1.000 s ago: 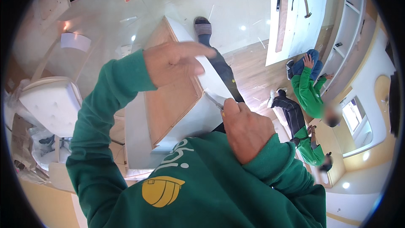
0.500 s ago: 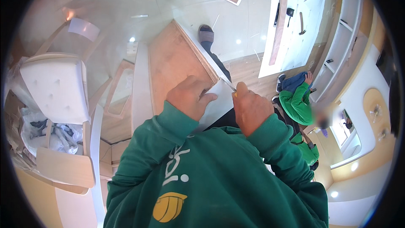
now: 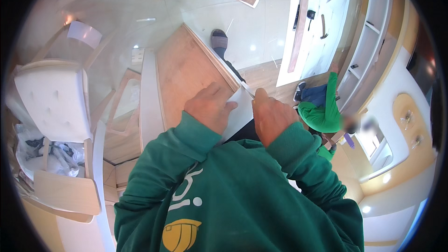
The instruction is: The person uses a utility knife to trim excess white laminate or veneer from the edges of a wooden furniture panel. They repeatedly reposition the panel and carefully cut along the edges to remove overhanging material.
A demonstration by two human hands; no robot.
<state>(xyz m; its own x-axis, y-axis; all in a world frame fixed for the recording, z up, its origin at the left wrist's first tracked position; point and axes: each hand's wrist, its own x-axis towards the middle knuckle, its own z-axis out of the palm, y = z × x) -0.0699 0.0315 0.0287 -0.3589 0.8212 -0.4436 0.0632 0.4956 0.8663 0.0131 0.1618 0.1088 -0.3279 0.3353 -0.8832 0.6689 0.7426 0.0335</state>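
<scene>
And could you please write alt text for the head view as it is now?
A person's right hand holds a slim tool at the corner of a wooden piece, the left hand close by. A white chair is at left, a co-worker in green at right.

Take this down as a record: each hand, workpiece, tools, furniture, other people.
Left hand: at the edge of the boxy piece, grip unclear
Right hand: holding a slim tool, tip near the piece's corner
Workpiece: brown face, white side
Tools: hammer and black tape measure on a white board
Furniture: white padded chair, left
Others: at least one co-worker in green, right
</scene>
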